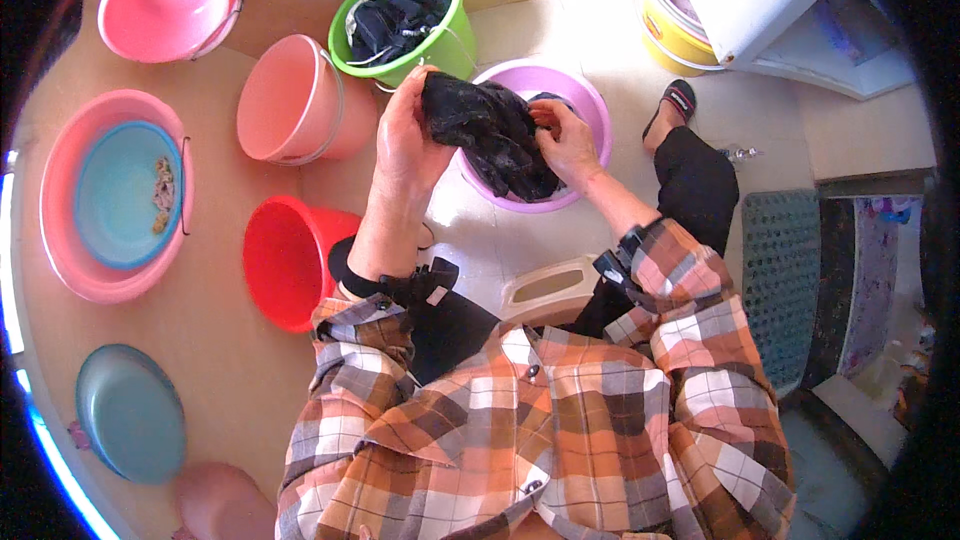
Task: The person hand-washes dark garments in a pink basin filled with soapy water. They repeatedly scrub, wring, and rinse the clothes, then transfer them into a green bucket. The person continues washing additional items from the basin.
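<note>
Both of my hands hold a black wet-looking cloth (pixel 487 120) above a lilac plastic basin (pixel 596 109). My left hand (pixel 409 127) grips its upper left end, thumb at the top. At the cloth's right side, the fingers of my right hand (pixel 566 142) pinch its edge. The lower part of the cloth hangs down into the basin, where a little more dark fabric (pixel 553 99) shows behind it. Just beyond my left hand stands a green bucket (pixel 454 37) with dark clothes (pixel 397 22) and some white cloth inside.
Left of me stand a pink bucket (pixel 277 105) and a red bucket (pixel 277 262). Pink and blue basins (pixel 56 195) hang on the wall. A yellow bucket (pixel 667 45) is at the far right. Between my legs is a beige plastic stool (pixel 517 304); a green mat (pixel 780 285) lies right.
</note>
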